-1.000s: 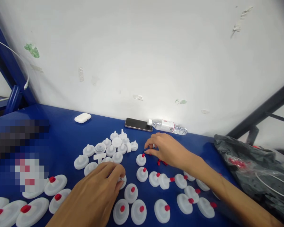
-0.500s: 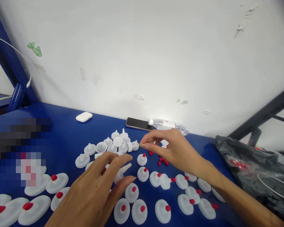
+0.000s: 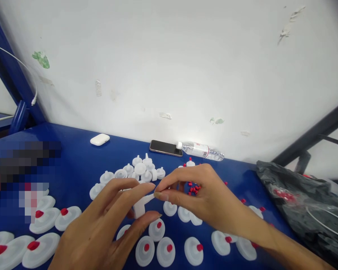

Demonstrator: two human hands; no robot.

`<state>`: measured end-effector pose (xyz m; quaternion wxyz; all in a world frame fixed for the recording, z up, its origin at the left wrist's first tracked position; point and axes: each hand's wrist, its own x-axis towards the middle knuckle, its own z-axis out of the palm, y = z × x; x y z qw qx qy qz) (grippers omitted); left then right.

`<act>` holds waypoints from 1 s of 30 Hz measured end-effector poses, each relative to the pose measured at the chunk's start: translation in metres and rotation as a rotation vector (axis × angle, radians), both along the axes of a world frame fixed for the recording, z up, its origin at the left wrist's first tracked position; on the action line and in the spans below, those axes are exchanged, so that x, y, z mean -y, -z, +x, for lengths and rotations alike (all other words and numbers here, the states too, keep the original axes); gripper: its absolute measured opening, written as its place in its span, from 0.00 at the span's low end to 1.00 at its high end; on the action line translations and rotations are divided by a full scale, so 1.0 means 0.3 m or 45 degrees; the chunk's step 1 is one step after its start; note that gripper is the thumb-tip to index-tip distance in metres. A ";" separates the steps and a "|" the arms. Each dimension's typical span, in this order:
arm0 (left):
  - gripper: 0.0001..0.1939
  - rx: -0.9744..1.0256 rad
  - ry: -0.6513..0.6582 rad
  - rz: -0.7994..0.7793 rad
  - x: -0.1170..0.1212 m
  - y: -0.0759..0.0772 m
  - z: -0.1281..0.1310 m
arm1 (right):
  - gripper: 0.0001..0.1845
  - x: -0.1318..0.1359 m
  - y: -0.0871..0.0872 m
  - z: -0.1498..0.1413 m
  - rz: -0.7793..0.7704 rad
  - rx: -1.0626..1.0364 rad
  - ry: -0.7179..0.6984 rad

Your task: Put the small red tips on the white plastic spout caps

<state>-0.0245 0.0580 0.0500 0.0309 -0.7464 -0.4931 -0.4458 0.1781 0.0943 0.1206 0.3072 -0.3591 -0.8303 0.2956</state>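
My left hand [image 3: 109, 221] holds a white disc-shaped plastic part [image 3: 141, 205] above the blue table [image 3: 73, 161], its nozzle pointing right. My right hand [image 3: 197, 195] has its fingertips pinched at that nozzle tip; whatever it pinches is too small to see. Loose small red caps [image 3: 193, 188] lie just behind the right hand. White parts without caps [image 3: 142, 170] are piled beyond my hands. White parts with red caps [image 3: 157, 247] lie in rows under and in front of them.
A phone [image 3: 165, 147], a water bottle on its side [image 3: 201, 150] and a white earbud case [image 3: 99, 139] lie along the wall. A black plastic bag [image 3: 301, 202] sits at right. More red-capped parts [image 3: 36, 247] lie at the near left.
My left hand picked a white part off the table and raised it. My right hand left the red caps and came leftward, and now meets the part's nozzle.
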 end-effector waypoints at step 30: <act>0.16 0.160 0.175 -0.007 0.026 -0.021 -0.022 | 0.21 -0.035 0.040 0.003 -0.994 -0.477 -0.217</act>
